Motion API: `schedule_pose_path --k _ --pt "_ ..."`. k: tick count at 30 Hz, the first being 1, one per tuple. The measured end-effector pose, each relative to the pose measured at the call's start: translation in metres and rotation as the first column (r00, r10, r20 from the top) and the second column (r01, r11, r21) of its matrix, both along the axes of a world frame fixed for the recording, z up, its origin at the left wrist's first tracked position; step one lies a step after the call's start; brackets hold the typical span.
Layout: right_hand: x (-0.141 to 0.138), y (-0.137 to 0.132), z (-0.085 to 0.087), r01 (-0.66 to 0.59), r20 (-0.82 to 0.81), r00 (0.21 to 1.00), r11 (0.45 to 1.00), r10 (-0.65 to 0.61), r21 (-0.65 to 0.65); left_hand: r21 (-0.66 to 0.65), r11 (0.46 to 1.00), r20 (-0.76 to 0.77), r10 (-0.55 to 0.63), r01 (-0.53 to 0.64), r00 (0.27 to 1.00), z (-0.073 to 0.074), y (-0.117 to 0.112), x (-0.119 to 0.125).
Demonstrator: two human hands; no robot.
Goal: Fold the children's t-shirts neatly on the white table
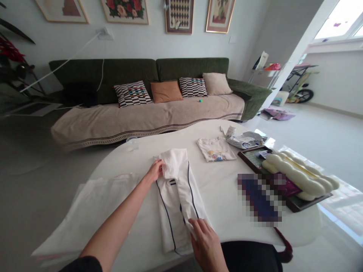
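Observation:
A long white garment with dark piping (pixel 181 196) lies folded lengthwise on the white table (pixel 136 160); I cannot tell whether it is a jacket or trousers. My left hand (pixel 155 170) is closed on its far left edge, beside a loose flap folded over at the top. Near the table's front edge, my right hand (pixel 204 238) pinches the lower right side of the garment, lifting a little cloth between thumb and fingers. To the left of the garment, clear plastic bags (pixel 99 204) lie flat, partly behind my left forearm.
A folded printed T-shirt (pixel 216 149) and a crumpled silver-blue package (pixel 246 139) lie at the back right. A dark tray (pixel 249 160) carries a cream wavy object (pixel 300 172). A small clear cup (pixel 132 143) stands at the far left. Behind the table is a green sofa (pixel 193 68).

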State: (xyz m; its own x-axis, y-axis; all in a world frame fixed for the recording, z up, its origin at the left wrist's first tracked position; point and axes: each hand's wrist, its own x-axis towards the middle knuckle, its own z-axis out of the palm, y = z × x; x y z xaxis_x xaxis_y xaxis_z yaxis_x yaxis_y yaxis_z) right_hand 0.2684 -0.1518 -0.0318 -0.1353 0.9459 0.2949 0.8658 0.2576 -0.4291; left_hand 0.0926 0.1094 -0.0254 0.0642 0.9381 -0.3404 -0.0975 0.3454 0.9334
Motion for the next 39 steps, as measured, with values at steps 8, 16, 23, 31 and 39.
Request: schedule_pose_path --k 8,16,23,31,39 --pt "-0.005 -0.006 -0.001 -0.070 0.049 0.996 0.991 0.076 -0.114 0.294 0.942 -0.500 0.010 0.159 0.866 -0.022 -0.007 -0.005" --pt "0.010 0.027 0.014 -0.072 0.027 0.997 0.995 0.075 -0.074 0.447 0.788 -0.816 0.165 0.423 0.554 -0.012 -0.027 0.006" --pt "0.017 0.080 -0.029 -0.034 0.254 0.965 0.989 0.071 -0.147 0.196 0.701 -0.953 -0.030 0.685 0.303 -0.031 -0.030 0.059" --pt "0.026 0.089 -0.021 0.039 0.279 0.960 0.976 0.023 -0.213 0.193 0.680 -0.935 -0.091 0.707 0.343 -0.021 0.001 0.085" --pt "0.027 0.109 -0.040 0.080 0.276 0.961 0.972 -0.016 -0.222 0.197 0.697 -0.946 -0.048 0.690 0.319 -0.036 0.006 0.113"
